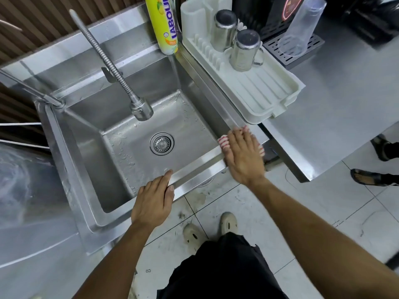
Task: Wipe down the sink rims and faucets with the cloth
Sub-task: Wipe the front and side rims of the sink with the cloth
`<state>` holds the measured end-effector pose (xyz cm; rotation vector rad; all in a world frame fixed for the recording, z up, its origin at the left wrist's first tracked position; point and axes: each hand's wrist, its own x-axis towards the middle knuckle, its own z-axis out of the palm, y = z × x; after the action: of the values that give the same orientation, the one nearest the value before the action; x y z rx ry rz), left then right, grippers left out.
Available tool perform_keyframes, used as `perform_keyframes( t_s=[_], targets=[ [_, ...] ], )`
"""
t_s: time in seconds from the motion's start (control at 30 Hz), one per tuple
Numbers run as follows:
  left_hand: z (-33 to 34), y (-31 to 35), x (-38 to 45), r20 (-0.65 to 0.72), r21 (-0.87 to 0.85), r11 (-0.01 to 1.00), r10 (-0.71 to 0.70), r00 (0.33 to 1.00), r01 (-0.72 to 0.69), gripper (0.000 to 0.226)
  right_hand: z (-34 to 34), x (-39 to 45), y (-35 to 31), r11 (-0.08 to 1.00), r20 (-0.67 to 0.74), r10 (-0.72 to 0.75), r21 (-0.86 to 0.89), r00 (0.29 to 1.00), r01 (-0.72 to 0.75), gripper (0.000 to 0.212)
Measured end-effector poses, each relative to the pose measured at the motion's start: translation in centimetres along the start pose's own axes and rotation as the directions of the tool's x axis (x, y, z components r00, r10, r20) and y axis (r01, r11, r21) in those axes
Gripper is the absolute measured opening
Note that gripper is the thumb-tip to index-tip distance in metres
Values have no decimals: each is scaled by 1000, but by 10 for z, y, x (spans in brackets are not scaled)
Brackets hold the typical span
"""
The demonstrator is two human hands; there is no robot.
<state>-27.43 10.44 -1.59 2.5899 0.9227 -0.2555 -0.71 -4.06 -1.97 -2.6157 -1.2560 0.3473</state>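
Observation:
A steel sink [71, 160] fills the middle left, its wet basin holding a round drain [161, 143]. A flexible spring faucet [112, 67] arches over the basin from the back rim. My right hand [244, 156] presses flat on a red-and-white striped cloth [222, 140] at the sink's front right corner, where the front rim [194, 171] meets the right rim. Only the cloth's edges show around my fingers. My left hand [154, 199] rests on the front rim, fingers curled over its inner edge, holding nothing else.
A white dish rack [269, 91] with two upturned steel mugs [244, 50] sits right of the sink. A yellow detergent bottle [165, 24] stands on the back rim. A clear plastic cup [300, 29] rests on a drip grate. Another person's feet [373, 175] stand at right.

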Motion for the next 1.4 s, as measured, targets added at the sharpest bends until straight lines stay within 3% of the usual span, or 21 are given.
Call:
perform_keyframes(
  t_s=[0.1,0.17,0.23,0.4,0.57,0.63,0.73,0.8,0.87,1.03,1.1,1.17,1.23,1.3,1.37,1.4],
  targets=[
    [1,0,0,-12,-15,1000,-14,1000,14,57,12,-10,-36,980,108,-200,17,974,200,64],
    [1,2,0,-31,-10,1000,-26,999,26,56,8,-7,-26,925,187,-377,26,907,379,64],
    [0,4,-2,-61,-5,999,-39,997,39,54,-2,3,8,889,169,-452,4,876,458,63],
    [1,7,-2,-68,12,999,-40,997,41,54,-30,13,88,932,115,-345,-81,932,354,66],
    [-1,4,-2,-32,89,996,32,999,-30,56,-4,-5,25,991,1,-134,-26,991,134,66],
    [1,0,-2,-6,113,991,70,998,-69,56,9,-13,-7,978,52,-210,0,976,210,64],
    [2,-3,-1,10,122,988,98,995,-99,56,19,-16,-30,893,148,-443,-10,884,450,60],
    [3,-4,-1,21,115,987,110,994,-112,56,17,-8,-16,837,153,-540,-4,828,547,58],
    [4,-5,-1,30,88,981,172,985,-174,56,8,1,11,831,145,-545,-33,826,555,59],
    [3,-14,-1,100,172,881,430,897,-441,61,-16,17,70,929,83,-349,-103,933,357,60],
    [2,-15,-1,116,168,873,444,888,-458,62,-11,11,59,965,46,-252,-68,967,254,60],
    [3,-14,0,117,152,876,444,889,-457,62,0,3,29,998,-25,-60,-2,998,60,60],
    [4,-16,0,129,129,880,443,887,-458,62,12,-4,-7,997,-67,52,65,996,-48,60],
    [3,-17,0,135,115,886,434,891,-449,61,20,-11,-29,995,-19,-79,65,997,80,60],
    [2,-16,1,155,104,885,436,887,-453,61,18,-13,-19,953,62,-302,33,951,300,61],
    [2,-16,2,161,97,882,443,882,-461,61,12,-10,-6,938,85,-347,19,934,346,63]
  ],
)
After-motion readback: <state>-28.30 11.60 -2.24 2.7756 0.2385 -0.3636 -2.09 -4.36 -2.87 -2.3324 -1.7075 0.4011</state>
